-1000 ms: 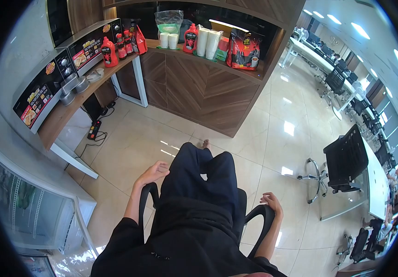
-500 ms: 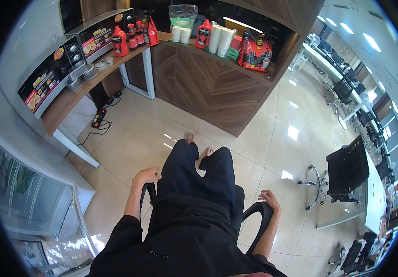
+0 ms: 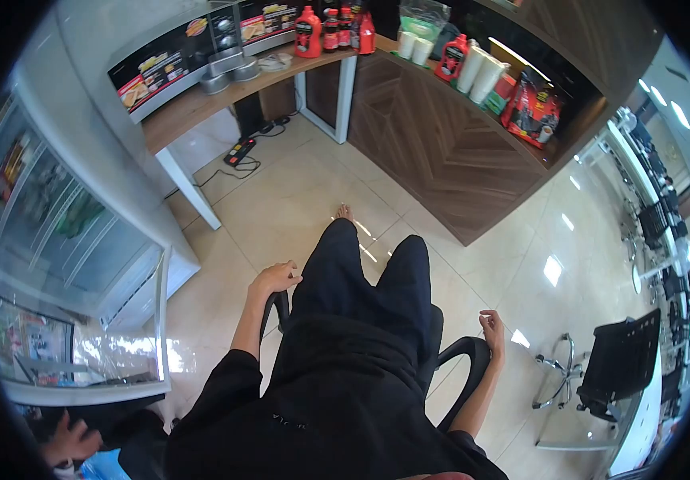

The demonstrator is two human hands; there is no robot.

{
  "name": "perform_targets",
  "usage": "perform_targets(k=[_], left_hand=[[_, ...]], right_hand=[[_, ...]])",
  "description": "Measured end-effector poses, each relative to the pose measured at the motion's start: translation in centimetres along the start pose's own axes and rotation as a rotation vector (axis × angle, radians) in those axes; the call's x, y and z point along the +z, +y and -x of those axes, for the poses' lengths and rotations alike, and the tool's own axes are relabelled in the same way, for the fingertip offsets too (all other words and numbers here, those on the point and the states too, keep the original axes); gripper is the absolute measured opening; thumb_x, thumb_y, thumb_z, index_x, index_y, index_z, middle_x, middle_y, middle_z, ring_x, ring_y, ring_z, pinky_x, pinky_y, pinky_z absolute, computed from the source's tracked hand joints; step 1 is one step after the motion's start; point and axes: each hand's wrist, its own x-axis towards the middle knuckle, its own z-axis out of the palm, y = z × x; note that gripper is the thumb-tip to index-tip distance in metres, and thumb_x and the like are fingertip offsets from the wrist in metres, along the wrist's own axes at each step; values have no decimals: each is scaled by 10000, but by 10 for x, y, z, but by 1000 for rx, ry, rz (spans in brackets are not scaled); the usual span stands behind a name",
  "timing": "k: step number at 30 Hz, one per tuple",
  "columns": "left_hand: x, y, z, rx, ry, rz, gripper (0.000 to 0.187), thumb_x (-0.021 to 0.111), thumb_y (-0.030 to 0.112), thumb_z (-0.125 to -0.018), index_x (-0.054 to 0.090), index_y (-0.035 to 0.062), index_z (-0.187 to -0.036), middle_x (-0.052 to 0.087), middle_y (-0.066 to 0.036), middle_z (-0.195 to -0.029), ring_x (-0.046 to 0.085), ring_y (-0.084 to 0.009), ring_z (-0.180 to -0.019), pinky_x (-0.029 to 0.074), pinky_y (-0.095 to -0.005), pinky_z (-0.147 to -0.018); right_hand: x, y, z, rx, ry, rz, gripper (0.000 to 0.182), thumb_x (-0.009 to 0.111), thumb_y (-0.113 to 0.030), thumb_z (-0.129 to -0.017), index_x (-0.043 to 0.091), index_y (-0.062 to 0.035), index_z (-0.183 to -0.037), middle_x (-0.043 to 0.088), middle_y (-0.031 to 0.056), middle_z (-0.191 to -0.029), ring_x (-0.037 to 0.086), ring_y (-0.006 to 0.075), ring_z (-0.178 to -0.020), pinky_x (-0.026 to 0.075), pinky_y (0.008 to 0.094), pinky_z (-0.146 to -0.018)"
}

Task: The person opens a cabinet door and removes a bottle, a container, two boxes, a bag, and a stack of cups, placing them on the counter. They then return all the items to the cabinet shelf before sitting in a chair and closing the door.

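Note:
I am sitting in a chair with black armrests. My left hand [image 3: 275, 278] rests over the front end of the left armrest [image 3: 282, 307], beside my thigh, its fingers loosely bent and apart. At the front of the right armrest [image 3: 471, 350], my right hand [image 3: 492, 330] hangs relaxed with slightly curled fingers. Nothing shows in either hand. My dark trousers [image 3: 333, 268] lie between the two hands, and one bare foot [image 3: 344, 212] is visible on the floor.
A glass-doored fridge [image 3: 189, 264] stands at left; below it another person's hand [image 3: 73, 440] shows. Ahead are a wooden shelf table [image 3: 173, 126] with metal pans [image 3: 245, 70] and a wood-panelled counter [image 3: 433, 152] with cups and red bottles. A power strip [image 3: 239, 152] lies on the floor; an office chair [image 3: 621, 364] stands at right.
The view has swung left, so the room shifts right and more of the fridge shows. Another person's hand has come into view at lower left. My hands stay at the armrests.

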Motion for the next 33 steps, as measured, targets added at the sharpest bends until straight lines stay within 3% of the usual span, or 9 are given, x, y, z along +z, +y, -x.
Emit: perform_targets(k=[8, 15, 21, 26, 33], left_hand=[[13, -28, 44, -95, 85, 41, 545, 599, 474, -912, 534, 78, -1281, 662, -168, -1179, 629, -318, -1108, 503, -432, -916], [23, -43, 76, -199, 101, 91, 557, 592, 483, -914, 525, 81, -1294, 655, -165, -1195, 620, -318, -1124, 491, -442, -938], [31, -50, 97, -243, 163, 103, 560, 591, 499, -915, 529, 90, -1294, 656, -153, -1199, 617, -314, -1131, 491, -439, -939], [31, -49, 102, -278, 156, 132, 560, 587, 500, -918, 530, 91, -1297, 646, -154, -1220, 608, -310, -1148, 486, -432, -951], [29, -47, 90, -220, 145, 107, 567, 584, 481, -920, 516, 69, -1304, 640, -167, -1226, 597, -322, -1161, 475, -431, -969]], right_hand=[[24, -16, -47, -80, -217, 6, 255, 660, -167, -902, 624, -86, -1141, 621, 49, -832, 593, 137, -719, 484, 290, -622], [43, -32, -74, -132, -320, 2, 265, 637, -118, -892, 617, -83, -1153, 639, 69, -843, 604, 143, -718, 476, 287, -626], [56, -41, -92, -206, -367, 15, 283, 617, -96, -885, 610, -83, -1168, 638, 77, -836, 598, 140, -710, 478, 288, -627], [57, -60, -83, -198, -358, 16, 226, 497, -101, -911, 583, -59, -1116, 512, 21, -723, 498, 115, -617, 439, 269, -572], [49, -50, -78, -141, -350, 25, 167, 517, -85, -914, 617, -60, -1045, 465, -14, -678, 446, 92, -615, 392, 266, -560]])
